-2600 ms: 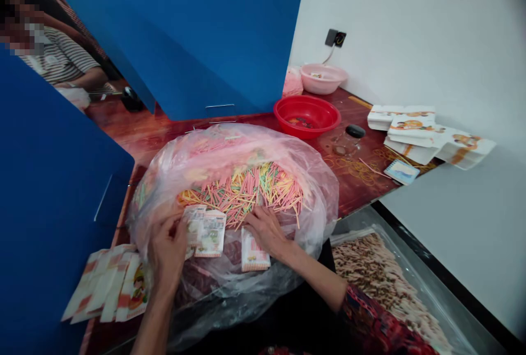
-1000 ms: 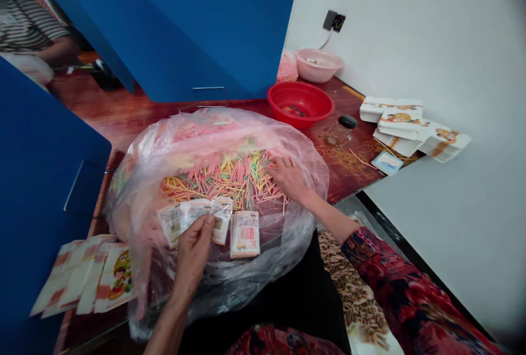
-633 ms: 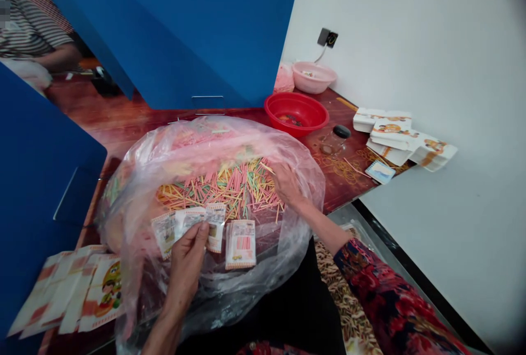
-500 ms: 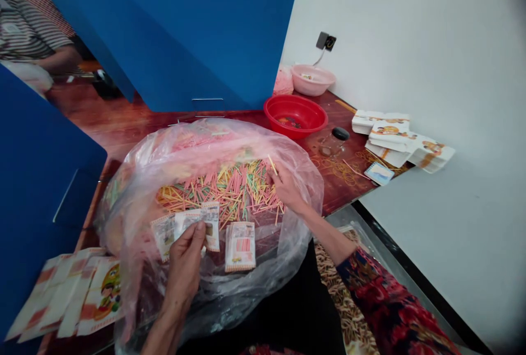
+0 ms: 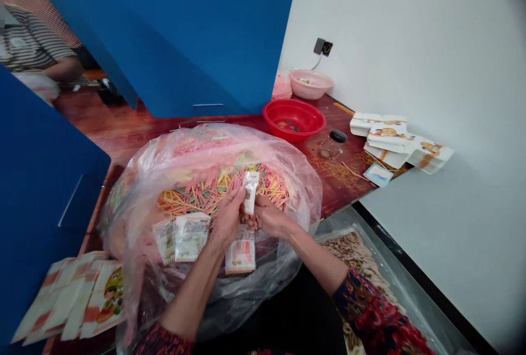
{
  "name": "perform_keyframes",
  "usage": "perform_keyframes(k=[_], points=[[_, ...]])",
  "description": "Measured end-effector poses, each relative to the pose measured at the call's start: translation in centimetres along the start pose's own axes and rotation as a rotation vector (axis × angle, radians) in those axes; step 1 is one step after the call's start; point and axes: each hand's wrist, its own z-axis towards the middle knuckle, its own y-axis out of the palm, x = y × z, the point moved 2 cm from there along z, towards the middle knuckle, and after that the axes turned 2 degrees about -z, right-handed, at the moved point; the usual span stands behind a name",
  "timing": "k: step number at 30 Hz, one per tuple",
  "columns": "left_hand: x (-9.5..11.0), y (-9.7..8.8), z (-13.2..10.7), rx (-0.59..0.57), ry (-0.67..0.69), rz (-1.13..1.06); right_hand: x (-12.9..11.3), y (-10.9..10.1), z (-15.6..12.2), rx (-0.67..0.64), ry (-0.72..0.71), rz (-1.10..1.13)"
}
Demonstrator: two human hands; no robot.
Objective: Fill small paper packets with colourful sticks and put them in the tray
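Observation:
My left hand pinches a small white printed packet upright over the heap of thin coloured sticks. Close against the packet's lower end, my right hand has its fingers curled; what they hold is hidden. The pink, yellow and green sticks lie inside a large clear plastic bag with its mouth spread wide. Below my hands, a stack of printed packets rests on the bag's near side. More flat packets lie left of it, partly overlapping.
Blue partitions stand behind and at left. A red basin, a pink basin, a black-lidded jar, rubber bands and bundled white packaging are at right. Printed bags lie front left. Another person's striped sleeve shows far left.
My left hand has lifted a packet up and right, away from the flat ones. My right hand, which held a thin pale stick at the heap's right side, has come left to meet it.

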Motion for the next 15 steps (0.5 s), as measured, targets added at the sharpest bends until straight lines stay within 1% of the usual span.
perform_keyframes(k=[1, 2, 5, 7, 10, 12, 13, 15], points=[[-0.1, -0.1, -0.4, -0.009, 0.004, 0.008, 0.1, -0.1, 0.0, 0.022, -0.042, -0.063], [-0.1, -0.3, -0.8, 0.010, 0.035, -0.007, 0.2, -0.4, -0.1, 0.056, -0.101, -0.120], [0.7, -2.1, -1.8, 0.182, 0.163, -0.093, 0.5, -1.4, -1.1, 0.196, -0.306, -0.240], [1.1, -3.6, -2.5, 0.269, 0.161, -0.083, 1.0, -2.1, -2.3, 0.274, -0.409, -0.312], [1.3, -5.4, -3.7, 0.335, 0.153, -0.056, 2.7, -2.7, -3.5, 0.287, -0.454, -0.476], [1.1, -6.1, -4.4, 0.380, 0.174, -0.053, 3.9, -2.9, -3.8, 0.273, -0.459, -0.603], [0.9, -6.4, -4.7, 0.405, 0.179, -0.053, 4.4, -3.0, -3.7, 0.264, -0.457, -0.637], [0.5, -6.9, -5.3, 0.444, 0.168, -0.044, 4.7, -3.4, -3.2, 0.283, -0.436, -0.617]])
